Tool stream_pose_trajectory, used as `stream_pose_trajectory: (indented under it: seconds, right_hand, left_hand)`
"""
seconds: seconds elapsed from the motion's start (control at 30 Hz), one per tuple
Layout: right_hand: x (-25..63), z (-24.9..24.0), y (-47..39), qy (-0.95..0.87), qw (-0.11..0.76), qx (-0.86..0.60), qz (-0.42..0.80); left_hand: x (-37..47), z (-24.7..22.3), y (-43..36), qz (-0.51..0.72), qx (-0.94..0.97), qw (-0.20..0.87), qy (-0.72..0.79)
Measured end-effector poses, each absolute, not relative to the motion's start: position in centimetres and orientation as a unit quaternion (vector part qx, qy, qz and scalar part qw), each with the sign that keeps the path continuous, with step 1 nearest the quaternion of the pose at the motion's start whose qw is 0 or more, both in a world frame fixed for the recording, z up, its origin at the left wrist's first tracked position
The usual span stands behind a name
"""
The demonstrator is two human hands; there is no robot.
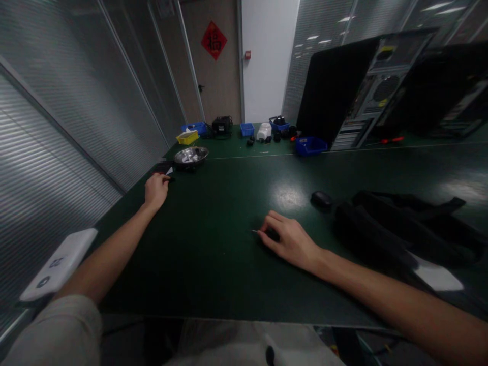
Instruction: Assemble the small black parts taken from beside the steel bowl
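Observation:
My left hand [156, 190] reaches out to the left side of the dark green table [213, 203], its fingers closed on or against a small dark item that I cannot make out. Just beyond it lies a dark object with a red edge, and a round metal bowl [191, 155] holding small pale pieces. My right hand [287, 238] rests near the middle of the table, thumb and forefinger pinched on a small thin light-coloured piece [254, 231] whose tip points left.
A black mouse [321, 200] and a black bag [404, 223] lie to the right. A white box-like device [61, 262] is at the left edge. Blue trays [310, 146], a yellow tray [187, 137] and computer towers [343, 91] stand at the back.

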State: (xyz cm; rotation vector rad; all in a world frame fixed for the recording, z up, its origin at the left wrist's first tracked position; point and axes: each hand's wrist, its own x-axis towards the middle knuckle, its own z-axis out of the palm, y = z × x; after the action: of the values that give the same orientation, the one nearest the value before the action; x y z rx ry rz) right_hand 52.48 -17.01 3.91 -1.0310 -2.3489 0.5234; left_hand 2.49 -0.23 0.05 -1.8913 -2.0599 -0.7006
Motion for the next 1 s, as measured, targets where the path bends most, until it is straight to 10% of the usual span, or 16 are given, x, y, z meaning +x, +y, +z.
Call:
stream_pose_trajectory:
  seconds: [1.0]
  right_hand:
    - [52.5,3.9,-16.9,-0.87,0.25,-0.382,0.188]
  left_hand:
    - [1.2,-0.2,1.6,-0.342,-0.588,-0.063,-0.73]
